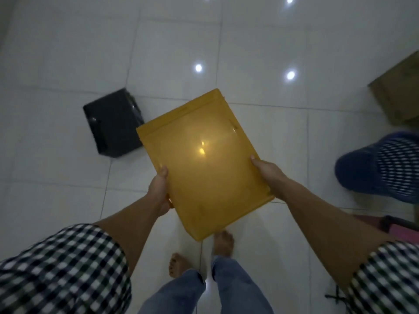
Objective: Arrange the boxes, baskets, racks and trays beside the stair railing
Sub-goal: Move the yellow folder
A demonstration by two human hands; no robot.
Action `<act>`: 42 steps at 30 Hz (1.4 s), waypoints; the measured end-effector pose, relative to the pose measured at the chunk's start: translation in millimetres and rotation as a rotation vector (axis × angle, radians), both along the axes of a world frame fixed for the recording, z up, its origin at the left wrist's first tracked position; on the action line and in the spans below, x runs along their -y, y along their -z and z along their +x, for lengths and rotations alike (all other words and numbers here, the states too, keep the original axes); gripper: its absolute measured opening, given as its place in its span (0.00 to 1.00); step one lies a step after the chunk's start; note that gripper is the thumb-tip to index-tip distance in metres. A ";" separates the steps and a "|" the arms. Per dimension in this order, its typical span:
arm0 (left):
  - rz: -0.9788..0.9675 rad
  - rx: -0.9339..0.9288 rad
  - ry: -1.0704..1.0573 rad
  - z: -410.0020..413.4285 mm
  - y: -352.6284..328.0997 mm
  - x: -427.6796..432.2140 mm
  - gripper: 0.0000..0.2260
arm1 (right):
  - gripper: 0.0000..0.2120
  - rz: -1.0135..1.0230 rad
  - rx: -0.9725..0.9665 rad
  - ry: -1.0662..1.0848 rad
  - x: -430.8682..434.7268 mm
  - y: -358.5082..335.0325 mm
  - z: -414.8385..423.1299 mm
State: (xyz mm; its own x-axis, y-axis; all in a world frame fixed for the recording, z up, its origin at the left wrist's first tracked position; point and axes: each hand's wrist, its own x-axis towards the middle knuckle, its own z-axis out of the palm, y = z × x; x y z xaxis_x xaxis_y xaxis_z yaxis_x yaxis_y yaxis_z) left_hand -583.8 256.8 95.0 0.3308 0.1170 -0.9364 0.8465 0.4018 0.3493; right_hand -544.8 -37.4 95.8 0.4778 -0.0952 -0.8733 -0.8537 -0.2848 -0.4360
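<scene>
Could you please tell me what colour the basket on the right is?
Blue basket, with a mesh side; head view.

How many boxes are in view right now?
2: a black box on the floor left of the yellow tray, and a cardboard box cut off at the right edge. Others may lie outside the frame.

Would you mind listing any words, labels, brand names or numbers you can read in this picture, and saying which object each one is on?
No text can be read anywhere in this view.
Flat yellow plastic tray, held in both hands: plain surface, only light reflections.
Black box on the floor: no legible marking, blurred.
Brown cardboard box at the right edge: blurred, nothing readable.
Blue plastic mesh basket: no label visible.
</scene>
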 end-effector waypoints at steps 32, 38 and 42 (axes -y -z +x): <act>0.114 0.128 1.250 457.9 25.5 556.6 0.28 | 0.49 0.054 -0.103 1.259 383.8 98.5 166.2; 0.086 0.084 1.431 511.5 111.8 642.1 0.34 | 0.42 0.003 -0.148 1.373 435.1 163.6 197.6; 0.008 0.105 1.624 537.4 170.9 694.7 0.31 | 0.42 -0.006 -0.161 1.489 447.6 237.7 216.0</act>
State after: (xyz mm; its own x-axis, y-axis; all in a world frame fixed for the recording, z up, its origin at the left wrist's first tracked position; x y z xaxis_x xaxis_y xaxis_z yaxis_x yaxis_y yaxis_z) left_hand -46.4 -437.9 -75.9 0.1628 -0.3953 -0.9040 0.3278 -0.8425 0.4274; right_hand -328.8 -484.9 -141.9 -0.1564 -0.3987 -0.9036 -0.3931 0.8645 -0.3134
